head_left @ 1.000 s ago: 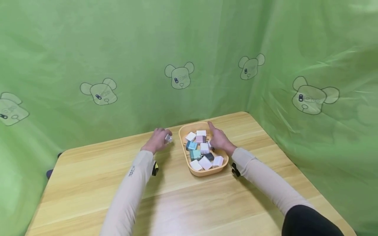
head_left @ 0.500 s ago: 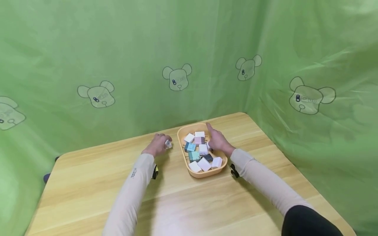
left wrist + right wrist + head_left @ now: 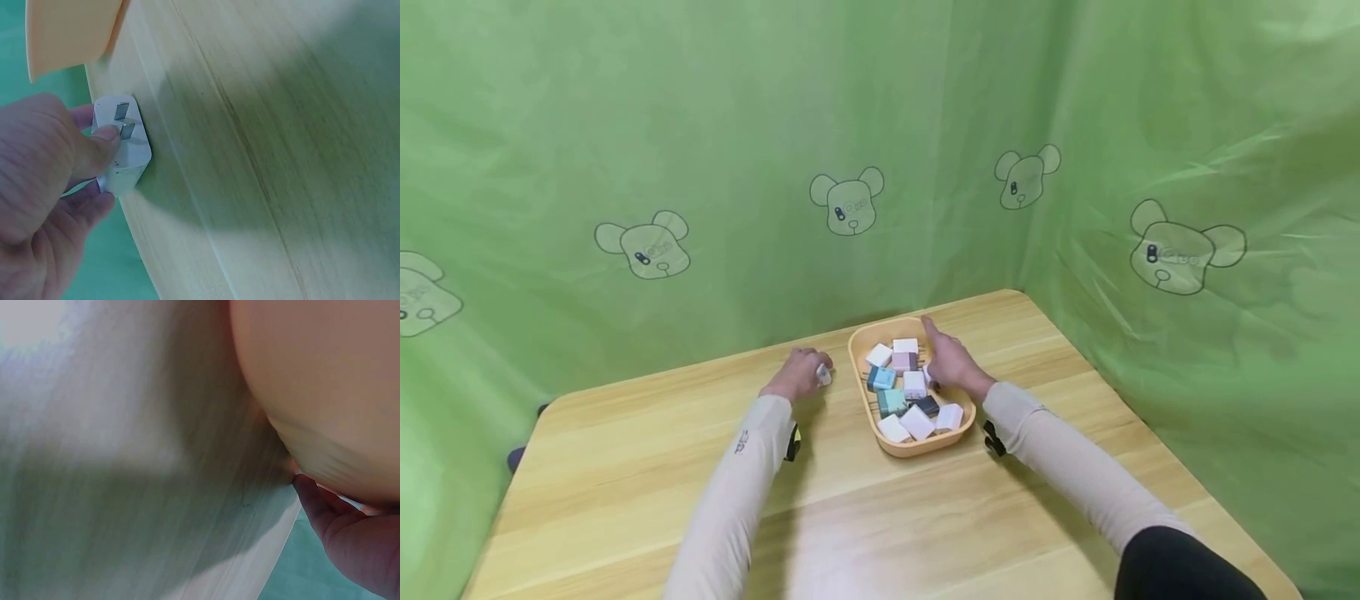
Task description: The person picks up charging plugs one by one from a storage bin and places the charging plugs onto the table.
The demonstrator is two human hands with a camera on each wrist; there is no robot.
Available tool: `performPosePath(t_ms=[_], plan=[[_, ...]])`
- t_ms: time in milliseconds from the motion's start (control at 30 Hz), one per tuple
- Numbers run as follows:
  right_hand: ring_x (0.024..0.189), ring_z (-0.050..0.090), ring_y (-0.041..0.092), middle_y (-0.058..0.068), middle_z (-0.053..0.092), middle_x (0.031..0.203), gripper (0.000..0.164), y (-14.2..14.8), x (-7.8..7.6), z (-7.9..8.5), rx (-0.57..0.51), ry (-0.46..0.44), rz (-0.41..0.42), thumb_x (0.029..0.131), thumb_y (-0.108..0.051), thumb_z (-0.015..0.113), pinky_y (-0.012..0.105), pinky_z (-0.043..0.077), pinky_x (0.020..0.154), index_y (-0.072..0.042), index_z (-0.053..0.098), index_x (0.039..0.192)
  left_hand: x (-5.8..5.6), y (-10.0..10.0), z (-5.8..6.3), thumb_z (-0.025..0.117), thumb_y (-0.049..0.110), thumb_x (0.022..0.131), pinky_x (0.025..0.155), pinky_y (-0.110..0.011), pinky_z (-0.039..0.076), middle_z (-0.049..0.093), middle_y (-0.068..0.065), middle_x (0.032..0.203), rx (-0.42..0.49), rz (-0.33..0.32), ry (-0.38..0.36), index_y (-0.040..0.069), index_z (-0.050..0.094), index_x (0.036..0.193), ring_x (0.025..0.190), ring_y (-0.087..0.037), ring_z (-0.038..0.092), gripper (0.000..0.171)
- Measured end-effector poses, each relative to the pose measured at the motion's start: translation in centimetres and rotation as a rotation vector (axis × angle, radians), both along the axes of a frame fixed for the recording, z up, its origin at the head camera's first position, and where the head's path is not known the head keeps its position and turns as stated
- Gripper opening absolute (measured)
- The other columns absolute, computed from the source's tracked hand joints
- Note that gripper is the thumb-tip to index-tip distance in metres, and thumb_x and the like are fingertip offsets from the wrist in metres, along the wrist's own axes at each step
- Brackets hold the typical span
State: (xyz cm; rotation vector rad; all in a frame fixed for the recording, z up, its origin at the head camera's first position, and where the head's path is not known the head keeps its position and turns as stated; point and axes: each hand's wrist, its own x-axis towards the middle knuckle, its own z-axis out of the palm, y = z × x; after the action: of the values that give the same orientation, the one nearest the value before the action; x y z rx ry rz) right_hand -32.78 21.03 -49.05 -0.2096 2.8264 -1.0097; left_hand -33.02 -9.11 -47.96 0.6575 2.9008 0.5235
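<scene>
My left hand (image 3: 796, 375) pinches a white charger plug (image 3: 128, 147) between thumb and fingers, just left of the tray. Its two flat metal prongs face the camera in the left wrist view, with the thumb beside them. An orange tray (image 3: 917, 450) holds several plugs: white ones, a lilac one (image 3: 904, 361), a blue one (image 3: 882, 378), a teal one (image 3: 892, 402) and a black one (image 3: 928, 406). On the tray's right side, my right hand (image 3: 953, 364) grips the rim. In the right wrist view, fingers (image 3: 337, 528) lie against the tray's outer wall (image 3: 325, 381).
The wooden table (image 3: 655, 467) reaches back to a green curtain (image 3: 737, 125) with printed bear heads. Another curtain wall stands at the right. The tray sits near the table's back edge.
The left hand has come down slightly toward me and turned the charger plug in its fingers. The right hand keeps its place on the tray. The head view has shifted a little.
</scene>
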Motion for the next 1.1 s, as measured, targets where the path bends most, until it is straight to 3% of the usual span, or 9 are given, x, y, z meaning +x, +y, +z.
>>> performPosePath(t_ms=[233,567,800,933,1033,1100], plan=[[0.138,0.050,0.041,0.024,0.023,0.166,0.102,-0.2,0.2,0.0,-0.008,-0.004,-0.004,0.080,0.018,0.049,0.045,0.052,0.109,-0.012,-0.002,0.164,-0.1,-0.3,-0.4,0.069,-0.010,0.081,0.115,-0.056,0.042,0.065,-0.023,0.130,0.014,-0.001,0.007,0.004,0.068,0.124,0.126,-0.045,0.056,0.045],[0.126,0.058,0.038,0.024,0.025,0.166,0.101,-0.3,0.1,0.2,-0.013,-0.004,-0.018,0.080,0.017,0.050,0.039,0.060,0.092,-0.012,0.001,0.164,0.0,-0.4,-0.1,0.069,-0.007,0.084,0.115,-0.058,0.043,0.065,-0.023,0.131,0.021,0.001,-0.002,0.004,0.067,0.125,0.126,-0.047,0.055,0.042],[0.132,0.055,0.039,0.023,0.024,0.166,0.101,-0.4,-0.1,0.2,-0.004,-0.006,-0.016,0.080,0.018,0.049,0.042,0.056,0.103,-0.011,0.001,0.164,0.1,-0.5,0.1,0.069,-0.009,0.083,0.114,-0.059,0.042,0.062,-0.023,0.134,0.009,0.010,-0.030,0.005,0.067,0.126,0.129,-0.049,0.052,0.046],[0.133,0.054,0.039,0.023,0.024,0.166,0.101,-0.5,0.1,0.1,-0.004,-0.015,-0.021,0.080,0.017,0.049,0.042,0.056,0.103,-0.011,0.001,0.164,0.1,-0.7,0.2,0.065,-0.008,0.083,0.119,-0.063,0.035,0.049,-0.027,0.150,0.035,0.008,-0.078,0.005,0.062,0.133,0.141,-0.051,0.041,0.052],[0.133,0.054,0.039,0.023,0.024,0.166,0.100,-0.4,0.1,0.3,-0.001,-0.018,-0.022,0.081,0.017,0.049,0.043,0.057,0.101,-0.012,0.001,0.164,0.0,-1.0,0.5,0.065,-0.004,0.081,0.120,-0.066,0.030,0.034,-0.030,0.160,0.066,0.002,-0.086,0.005,0.057,0.139,0.149,-0.051,0.030,0.059],[0.133,0.054,0.039,0.024,0.025,0.166,0.100,-0.4,0.1,0.3,0.002,-0.014,-0.018,0.081,0.017,0.049,0.043,0.056,0.102,-0.011,0.001,0.164,-0.2,-1.1,0.9,0.068,0.000,0.081,0.121,-0.066,0.029,0.032,-0.029,0.161,0.100,0.009,-0.074,0.005,0.054,0.142,0.150,-0.049,0.029,0.062]])
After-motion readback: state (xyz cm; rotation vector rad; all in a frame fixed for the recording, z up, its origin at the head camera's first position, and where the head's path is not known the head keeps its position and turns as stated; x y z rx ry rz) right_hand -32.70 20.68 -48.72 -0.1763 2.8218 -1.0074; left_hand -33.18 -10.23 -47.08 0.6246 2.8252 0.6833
